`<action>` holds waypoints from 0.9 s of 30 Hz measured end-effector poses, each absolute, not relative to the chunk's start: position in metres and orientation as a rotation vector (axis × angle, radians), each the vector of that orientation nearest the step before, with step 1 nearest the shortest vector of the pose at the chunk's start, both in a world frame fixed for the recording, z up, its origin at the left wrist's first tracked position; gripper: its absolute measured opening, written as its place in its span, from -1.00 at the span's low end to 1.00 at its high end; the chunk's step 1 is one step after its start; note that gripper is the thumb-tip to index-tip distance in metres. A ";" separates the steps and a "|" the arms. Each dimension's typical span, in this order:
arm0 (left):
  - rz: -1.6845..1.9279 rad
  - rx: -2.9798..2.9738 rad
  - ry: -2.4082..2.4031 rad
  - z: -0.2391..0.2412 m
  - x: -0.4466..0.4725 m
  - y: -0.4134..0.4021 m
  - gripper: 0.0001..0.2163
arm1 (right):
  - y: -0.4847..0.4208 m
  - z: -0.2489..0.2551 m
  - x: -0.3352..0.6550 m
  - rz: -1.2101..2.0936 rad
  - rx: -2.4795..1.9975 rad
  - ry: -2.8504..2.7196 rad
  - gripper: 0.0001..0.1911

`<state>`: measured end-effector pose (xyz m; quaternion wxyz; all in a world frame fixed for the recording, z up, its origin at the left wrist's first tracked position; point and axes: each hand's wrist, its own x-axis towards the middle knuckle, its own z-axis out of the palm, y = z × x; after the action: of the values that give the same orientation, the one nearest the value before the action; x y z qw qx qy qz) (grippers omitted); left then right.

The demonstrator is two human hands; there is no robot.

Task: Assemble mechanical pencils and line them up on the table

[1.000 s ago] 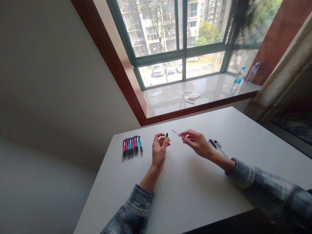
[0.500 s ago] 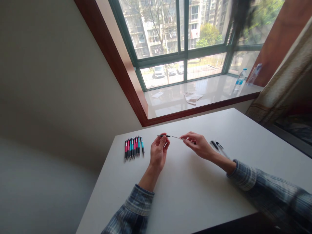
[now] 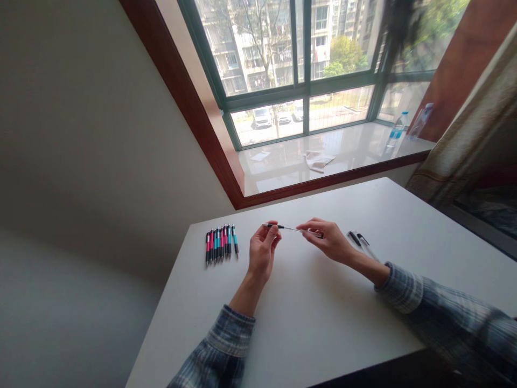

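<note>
My left hand (image 3: 263,250) pinches a dark pen grip section (image 3: 275,226) with a silvery tip pointing left, thumb on top. A thin pen refill (image 3: 291,229) runs from its right end toward my right hand (image 3: 329,240). Between the thumb and fingers of that hand lies a pale pen barrel (image 3: 311,233) with a dark far end, its middle partly covered by fingers. Both parts are held above the white table (image 3: 307,302), roughly in line with each other. I cannot tell how far the refill reaches into the barrel.
Several pink and teal pens (image 3: 218,245) with black grips lie side by side at the table's left. Right of my right hand lie a black pen piece (image 3: 354,238) and a clear pen with a black end (image 3: 367,248). A water bottle (image 3: 397,129) and a cloth (image 3: 318,160) are on the windowsill.
The right hand's barrel has turned slightly and shows more along its length. The refill between my hands now lies flatter, and its visible stretch is a little shorter. Both grips are kept.
</note>
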<state>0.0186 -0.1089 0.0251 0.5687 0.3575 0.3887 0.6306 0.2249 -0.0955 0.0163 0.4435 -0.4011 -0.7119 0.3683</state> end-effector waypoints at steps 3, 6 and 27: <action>1.466 0.911 0.971 0.025 0.019 -0.109 -0.74 | -0.096 0.017 0.225 0.890 -1.012 -1.775 -0.75; 1.439 0.988 1.032 0.024 0.019 -0.110 -0.73 | -0.096 0.017 0.226 0.866 -1.009 -1.794 -0.77; 1.248 1.225 1.061 0.019 0.022 -0.113 -0.74 | -0.094 0.012 0.226 0.927 -0.961 -1.766 -0.82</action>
<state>0.0219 -0.1129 0.0188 0.5210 0.5113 0.4428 0.5207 0.2256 -0.0941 0.0124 0.4472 -0.3884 -0.7133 0.3746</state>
